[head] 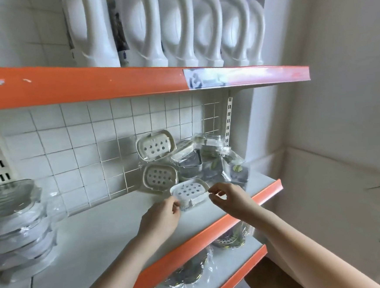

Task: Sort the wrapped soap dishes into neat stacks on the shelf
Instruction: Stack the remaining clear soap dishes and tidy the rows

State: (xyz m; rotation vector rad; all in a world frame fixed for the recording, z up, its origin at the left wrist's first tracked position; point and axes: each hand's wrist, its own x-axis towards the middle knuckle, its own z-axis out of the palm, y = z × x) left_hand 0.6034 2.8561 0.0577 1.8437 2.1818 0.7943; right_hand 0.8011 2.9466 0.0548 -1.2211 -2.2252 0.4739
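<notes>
A white wrapped soap dish (190,189) with drain holes lies on the white shelf (105,232), near its front edge. My left hand (161,216) pinches the dish's left end. My right hand (227,197) is at its right end, fingers curled at the wrapper; whether it grips is unclear. Behind, two cream soap dishes (155,145) (160,175) lean on end against the wire grid. To their right sits a loose heap of wrapped dishes (210,160).
A stack of clear wrapped dishes (16,225) stands at the shelf's left end. White jugs (175,26) fill the orange-edged shelf above. Wrapped metallic items (188,273) lie on the lower shelf. A pale wall closes the right side.
</notes>
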